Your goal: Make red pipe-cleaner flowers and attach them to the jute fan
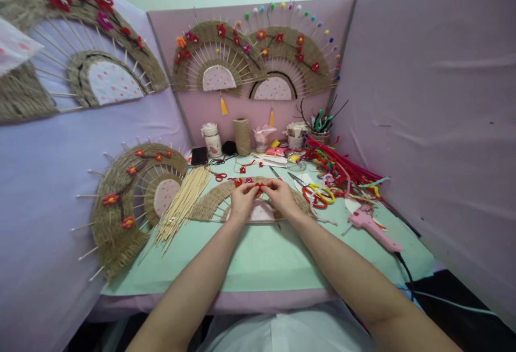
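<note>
A twine-wrapped fan [209, 205] with a pale spotted half-circle [262, 212] at its centre lies flat on the green tabletop. Over its upper middle, my left hand [243, 200] and my right hand [279, 195] meet, fingertips pinched together. Between them shows a small red flower [258, 188], which looks like bent pipe cleaner; the fingers hide part of it. Other red and magenta flowers [238, 182] sit on the fan's arc just left of my fingers. Whether the held flower touches the fan I cannot tell.
Bamboo sticks [183, 204] lie left of the fan. Right of it are yellow-handled scissors [322, 193], red-handled scissors [314, 198], a pink glue gun [373, 228] with a cord, and a pile of pipe cleaners [338, 161]. A twine spool [242, 137] stands behind. Finished fans [298, 45] hang on the partitions.
</note>
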A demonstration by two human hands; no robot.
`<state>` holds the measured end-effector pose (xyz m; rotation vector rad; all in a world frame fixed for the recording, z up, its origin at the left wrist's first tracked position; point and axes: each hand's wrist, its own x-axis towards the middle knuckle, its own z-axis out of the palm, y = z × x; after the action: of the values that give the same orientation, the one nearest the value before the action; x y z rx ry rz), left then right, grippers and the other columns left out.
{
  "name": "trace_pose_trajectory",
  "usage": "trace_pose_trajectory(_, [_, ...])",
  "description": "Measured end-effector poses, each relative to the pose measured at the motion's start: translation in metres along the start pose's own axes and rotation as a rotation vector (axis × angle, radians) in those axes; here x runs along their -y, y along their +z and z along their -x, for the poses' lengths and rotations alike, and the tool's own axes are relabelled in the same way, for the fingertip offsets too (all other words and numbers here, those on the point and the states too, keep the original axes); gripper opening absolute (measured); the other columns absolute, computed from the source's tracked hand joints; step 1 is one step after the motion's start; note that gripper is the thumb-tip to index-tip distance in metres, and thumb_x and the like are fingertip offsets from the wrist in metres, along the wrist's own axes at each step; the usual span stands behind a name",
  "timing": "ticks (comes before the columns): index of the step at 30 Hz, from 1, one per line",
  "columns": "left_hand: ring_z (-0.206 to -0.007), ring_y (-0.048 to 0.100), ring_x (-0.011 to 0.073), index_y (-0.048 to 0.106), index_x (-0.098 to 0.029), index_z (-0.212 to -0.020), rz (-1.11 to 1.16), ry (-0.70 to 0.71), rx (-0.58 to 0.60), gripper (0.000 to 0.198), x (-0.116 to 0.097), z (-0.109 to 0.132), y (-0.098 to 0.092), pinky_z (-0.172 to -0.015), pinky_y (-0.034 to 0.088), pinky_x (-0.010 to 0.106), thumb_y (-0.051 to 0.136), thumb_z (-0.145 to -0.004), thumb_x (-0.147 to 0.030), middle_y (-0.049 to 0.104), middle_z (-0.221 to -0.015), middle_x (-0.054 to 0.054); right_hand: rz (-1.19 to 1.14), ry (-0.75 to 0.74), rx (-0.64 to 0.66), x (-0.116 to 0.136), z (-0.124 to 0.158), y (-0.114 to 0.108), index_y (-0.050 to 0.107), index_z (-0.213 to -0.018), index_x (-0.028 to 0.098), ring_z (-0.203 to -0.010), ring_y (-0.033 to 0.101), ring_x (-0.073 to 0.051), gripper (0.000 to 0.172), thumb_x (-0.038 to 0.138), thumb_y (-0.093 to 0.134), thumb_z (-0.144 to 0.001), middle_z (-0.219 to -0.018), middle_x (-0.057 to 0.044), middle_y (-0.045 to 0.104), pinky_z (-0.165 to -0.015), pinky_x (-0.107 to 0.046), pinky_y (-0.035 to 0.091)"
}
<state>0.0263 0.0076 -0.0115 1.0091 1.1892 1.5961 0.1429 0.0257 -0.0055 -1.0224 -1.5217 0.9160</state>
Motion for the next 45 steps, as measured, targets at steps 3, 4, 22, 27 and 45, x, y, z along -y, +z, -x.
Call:
trace_pose_trajectory(3, [-0.066, 0.062, 0.0139, 0.067, -0.012, -0.076, 0.001, 0.001, -0.030, 0.024, 0.003, -0.003, -0.002, -0.069, 0.051, 0.029, 0.070, -0.060, -0.030, 0.068, -0.073, 0.006, 0.012, -0.018, 0.012, 0.003, 0.002, 0.001, 0.059, -0.063, 0.016, -0.059, 0.054, -0.013, 0.015, 0.029, 0.054, -0.068, -0.061, -0.001, 0.061, -0.058, -0.024, 0.042])
trace_pose_trajectory(4, [-0.066, 0.061, 0.0139, 0.067, -0.012, -0.076, -0.008, 0.005, -0.035, 0.024, 0.003, -0.004, -0.003, -0.068, 0.051, 0.029, 0.070, -0.060, -0.030, 0.068, -0.073, 0.006, 0.026, -0.029, 0.009, 0.003, 0.003, 0.001, 0.059, -0.063, 0.016, -0.059, 0.054, -0.013, 0.015, 0.029, 0.054, -0.069, -0.061, -0.001, 0.060, -0.058, -0.024, 0.042])
trace_pose_trajectory(22, [-0.072, 0.063, 0.0163, 0.067, -0.012, -0.074, -0.097, 0.098, -0.011, 0.024, -0.004, -0.001, -0.005, -0.071, 0.050, 0.029, 0.070, -0.058, -0.030, 0.069, -0.073, 0.006, 0.181, -0.103, -0.070, 0.008, 0.005, 0.001, 0.058, -0.060, 0.017, -0.055, 0.052, -0.012, 0.016, 0.029, 0.052, -0.069, -0.059, 0.000, 0.060, -0.057, -0.024, 0.040])
trace_pose_trajectory(27, [-0.076, 0.063, 0.0160, 0.065, -0.013, -0.077, 0.023, 0.041, 0.043, 0.029, 0.006, -0.007, -0.006, -0.074, 0.050, 0.030, 0.072, -0.056, -0.031, 0.068, -0.079, 0.006, 0.141, -0.089, -0.060, 0.006, 0.005, 0.003, 0.061, -0.063, 0.016, -0.058, 0.054, -0.013, 0.016, 0.027, 0.052, -0.070, -0.062, -0.001, 0.062, -0.058, -0.023, 0.041])
trace_pose_trajectory(45, [-0.067, 0.061, 0.0158, 0.067, -0.015, -0.074, -0.466, 0.224, 0.083, 0.018, -0.005, -0.020, -0.032, -0.065, 0.048, 0.027, 0.063, -0.066, -0.031, 0.068, -0.073, 0.006, 0.097, -0.095, -0.205, 0.008, -0.008, -0.016, 0.059, -0.063, 0.016, -0.059, 0.050, -0.013, 0.024, 0.032, 0.046, -0.075, -0.061, 0.001, 0.059, -0.058, -0.023, 0.037])
